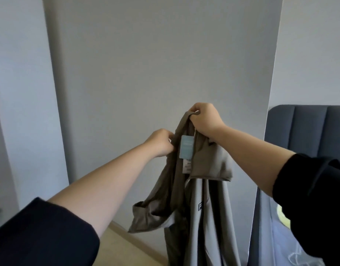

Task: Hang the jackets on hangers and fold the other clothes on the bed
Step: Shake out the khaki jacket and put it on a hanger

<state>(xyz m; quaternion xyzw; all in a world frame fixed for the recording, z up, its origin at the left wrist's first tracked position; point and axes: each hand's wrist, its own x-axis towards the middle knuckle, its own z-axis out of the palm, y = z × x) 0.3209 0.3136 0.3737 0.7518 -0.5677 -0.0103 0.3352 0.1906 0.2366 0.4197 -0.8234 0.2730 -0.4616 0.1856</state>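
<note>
Before a grey wall [165, 64], at centre, an olive jacket [165, 189] hangs in the air, held up by both hands; the right grip [205, 120], at 12 o'clock of the jacket, is clamped on the top of the collar, fingers curled over the cloth; the left grip [161, 143], at 10 o'clock, pinches the collar's edge; a pale blue tag [186, 146] dangles between them; grey cloth [205, 217] with a dark logo hangs at 5 o'clock beneath, whether the same garment I cannot tell; black sleeves [40, 237] cover both upper arms; a dark blue headboard [307, 131] stands at 3 o'clock; beige floor [123, 246] shows at 7 o'clock.
</note>
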